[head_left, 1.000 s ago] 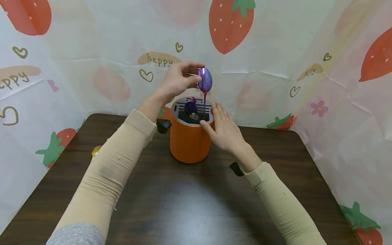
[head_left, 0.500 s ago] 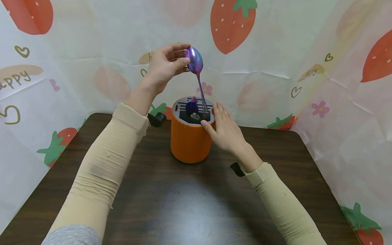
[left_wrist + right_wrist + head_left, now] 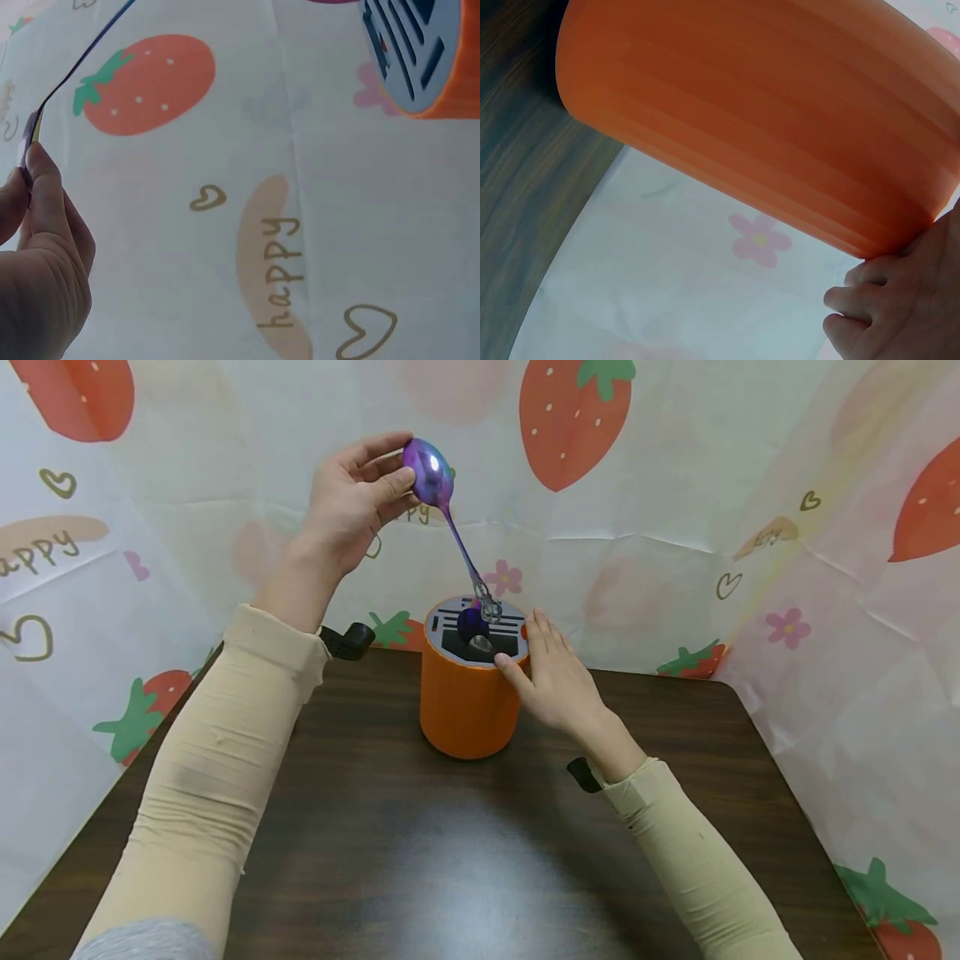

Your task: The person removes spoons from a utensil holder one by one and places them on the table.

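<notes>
My left hand (image 3: 356,497) pinches a purple-blue iridescent spoon (image 3: 430,472) by its bowl, thumb in front and fingers behind. The spoon slants down to the right, its ornate handle end over the top of an orange cylindrical utensil holder (image 3: 468,710). In the left wrist view the spoon's thin handle (image 3: 75,66) runs up from the fingertips. Straight fingers of my right hand (image 3: 555,681) rest against the holder's right rim, thumb at its front edge. Within the holder's grey slotted top stand a dark purple spoon (image 3: 473,624) and a small silver piece (image 3: 481,644).
The holder stands toward the back of a dark brown wooden table (image 3: 420,860). A strawberry-patterned white sheet (image 3: 645,468) hangs behind and at both sides.
My left hand has lifted the spoon up and to the left, drawing its handle out of the holder's opening. The right hand stays at the rim.
</notes>
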Available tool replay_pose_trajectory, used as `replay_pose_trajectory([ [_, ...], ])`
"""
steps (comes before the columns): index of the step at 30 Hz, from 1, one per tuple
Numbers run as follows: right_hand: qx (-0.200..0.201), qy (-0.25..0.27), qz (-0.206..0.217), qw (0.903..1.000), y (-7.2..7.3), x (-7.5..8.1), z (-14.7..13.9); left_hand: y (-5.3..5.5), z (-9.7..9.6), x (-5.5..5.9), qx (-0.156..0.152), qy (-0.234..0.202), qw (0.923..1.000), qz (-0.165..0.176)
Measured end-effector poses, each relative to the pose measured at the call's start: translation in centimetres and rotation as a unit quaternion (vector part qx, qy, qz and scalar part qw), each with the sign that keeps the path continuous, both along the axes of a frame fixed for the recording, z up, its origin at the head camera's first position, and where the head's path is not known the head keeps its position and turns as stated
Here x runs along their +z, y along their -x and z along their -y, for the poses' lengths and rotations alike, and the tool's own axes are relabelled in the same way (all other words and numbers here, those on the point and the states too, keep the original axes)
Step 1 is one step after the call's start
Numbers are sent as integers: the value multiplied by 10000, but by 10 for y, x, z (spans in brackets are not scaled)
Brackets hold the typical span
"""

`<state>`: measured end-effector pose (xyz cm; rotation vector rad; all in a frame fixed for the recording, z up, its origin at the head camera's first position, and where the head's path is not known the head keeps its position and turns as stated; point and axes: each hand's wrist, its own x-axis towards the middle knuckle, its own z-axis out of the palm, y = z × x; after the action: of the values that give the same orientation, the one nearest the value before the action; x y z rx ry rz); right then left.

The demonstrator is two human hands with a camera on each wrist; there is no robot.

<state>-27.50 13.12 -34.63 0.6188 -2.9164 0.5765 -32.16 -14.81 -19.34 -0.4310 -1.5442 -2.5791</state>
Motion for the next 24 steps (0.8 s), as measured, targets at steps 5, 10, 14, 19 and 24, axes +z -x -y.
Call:
replay_pose_trajectory([
  [5,23,24,-46,10000,-1,0,-1,-7,13,-1,-127,-226,9995,176],
  [10,37,42,-8,10000,-2,0,-2,-18,24,-7,-257,-190,9991,263],
  [14,13,50,-2,10000,-3,0,-2,-26,35,-15,-373,101,9987,343],
  [19,15,64,-29,10000,-3,-1,-2,-33,47,-31,-604,459,9964,380],
  [24,43,74,-76,9999,-1,-3,-2,-39,55,-53,-784,793,9930,390],
])
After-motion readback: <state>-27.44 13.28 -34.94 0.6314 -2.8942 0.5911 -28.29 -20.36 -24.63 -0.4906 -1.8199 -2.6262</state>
